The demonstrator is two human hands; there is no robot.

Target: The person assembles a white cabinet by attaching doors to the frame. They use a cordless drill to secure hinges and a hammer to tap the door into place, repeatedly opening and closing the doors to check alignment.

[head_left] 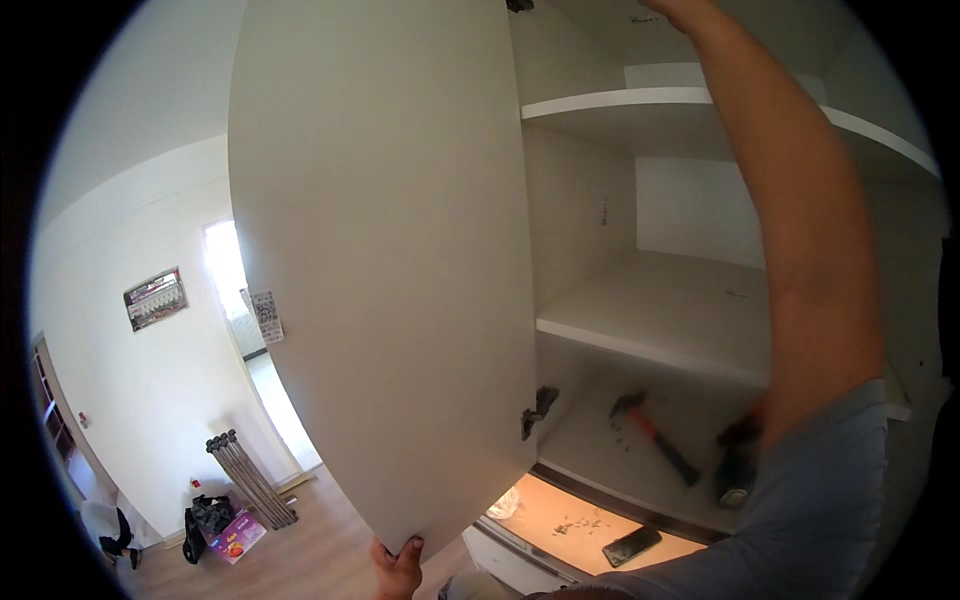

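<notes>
A tall pale cabinet door [385, 270] stands swung out in front of me. At its bottom edge my left hand [398, 568] grips the panel, thumb on the near face. My right arm reaches up across the open cabinet; only part of my right hand [682, 12] shows at the top edge, by the upper compartment, and its fingers are out of sight. A metal hinge [538, 412] sits at the door's lower inner edge, and another hinge [519, 5] is at the top.
A hammer [657, 440] and a dark tool [736, 470], partly behind my arm, lie in the lower compartment. Below, a phone [632, 547] and small hardware pieces [582, 525] rest on a lit surface. Folded metal legs [252, 478] lean on the left wall beside a black bag [210, 518].
</notes>
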